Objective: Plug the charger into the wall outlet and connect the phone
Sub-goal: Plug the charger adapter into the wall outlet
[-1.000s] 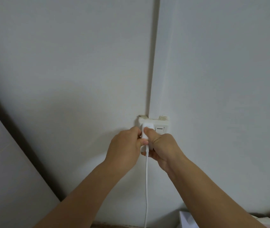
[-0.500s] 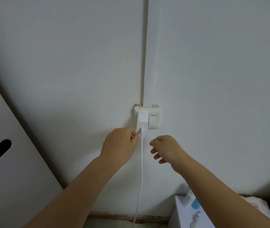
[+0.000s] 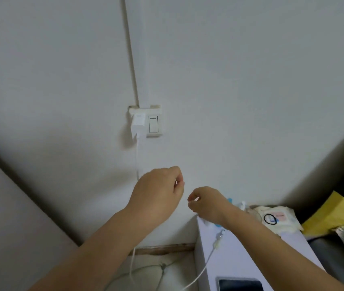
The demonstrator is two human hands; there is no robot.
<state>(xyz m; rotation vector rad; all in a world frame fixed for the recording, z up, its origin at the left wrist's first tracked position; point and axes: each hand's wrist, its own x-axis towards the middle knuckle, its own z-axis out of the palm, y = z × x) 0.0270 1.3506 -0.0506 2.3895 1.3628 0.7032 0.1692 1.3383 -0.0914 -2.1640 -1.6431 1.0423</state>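
Two bare hands in front of a plain white wall, both empty. Left hand loosely curled, fingers drawn together but clamped on nothing, just in front of the hanging cable. Right hand beside it, thumb and forefinger near each other in a relaxed pinch, nothing between them.

Above the hands, a white charger seated in the wall outlet, with a rocker switch just to its right on the same plate. By the look of it, first half of the task done.

From the charger, a thin white cable dropping straight down the wall, passing behind the left hand, looping near the floor, then rising over the left edge of a white cabinet top. Free connector end lying near that left edge. Phone flat and screen-up at the near edge of the same top, partly cut off by the frame.

Likely handling: cable light and limp, no stiffness to push with, so best pinched at the rigid plug housing behind the tip. Phone probably smooth and slippery; steadying by its side edges advisable during insertion.
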